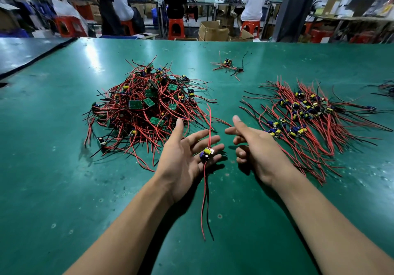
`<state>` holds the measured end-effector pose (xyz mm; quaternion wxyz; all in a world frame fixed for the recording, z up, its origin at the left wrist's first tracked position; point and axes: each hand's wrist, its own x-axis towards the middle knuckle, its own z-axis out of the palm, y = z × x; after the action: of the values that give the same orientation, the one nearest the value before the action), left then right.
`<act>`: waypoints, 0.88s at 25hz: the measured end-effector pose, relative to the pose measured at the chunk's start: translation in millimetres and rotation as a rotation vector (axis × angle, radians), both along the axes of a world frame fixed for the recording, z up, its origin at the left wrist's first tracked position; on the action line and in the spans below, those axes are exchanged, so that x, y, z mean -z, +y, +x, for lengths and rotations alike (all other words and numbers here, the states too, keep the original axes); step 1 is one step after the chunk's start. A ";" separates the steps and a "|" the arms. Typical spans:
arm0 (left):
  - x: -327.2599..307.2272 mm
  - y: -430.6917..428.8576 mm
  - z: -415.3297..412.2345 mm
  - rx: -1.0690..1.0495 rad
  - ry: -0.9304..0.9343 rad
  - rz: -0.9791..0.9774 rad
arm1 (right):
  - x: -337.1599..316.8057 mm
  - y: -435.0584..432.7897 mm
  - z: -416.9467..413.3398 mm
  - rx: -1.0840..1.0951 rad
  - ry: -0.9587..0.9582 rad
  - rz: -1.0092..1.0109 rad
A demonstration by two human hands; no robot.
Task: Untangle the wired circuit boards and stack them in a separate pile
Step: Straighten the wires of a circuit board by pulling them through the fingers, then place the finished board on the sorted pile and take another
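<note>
A big tangled heap of wired circuit boards (145,106) lies left of centre on the green table (64,178), red and black wires sticking out all round. To the right, a flatter pile of separated boards (309,121) has its wires lying roughly parallel. My left hand (181,159) is palm up between the two piles. One small board (205,153) with yellow and blue parts rests on its fingers, wires trailing up and down. My right hand (255,147) hovers beside it, thumb and forefinger out, other fingers curled, holding nothing.
A small cluster of two or three wired boards (229,66) lies farther back near the middle. More wires (386,88) show at the right edge. A darker table (21,51) adjoins at the far left. People sit on red stools (175,28) beyond the far edge.
</note>
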<state>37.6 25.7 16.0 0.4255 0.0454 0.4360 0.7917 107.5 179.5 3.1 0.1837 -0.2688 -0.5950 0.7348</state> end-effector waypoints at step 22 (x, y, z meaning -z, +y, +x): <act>14.8 -18.5 0.5 -0.388 1.410 -1.062 | 9.0 6.5 9.2 0.059 -0.200 1.177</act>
<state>38.1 7.1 1.2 -0.1164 0.2434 0.9038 0.3323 116.7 186.0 -5.9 0.2651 -0.2063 -0.9088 0.2473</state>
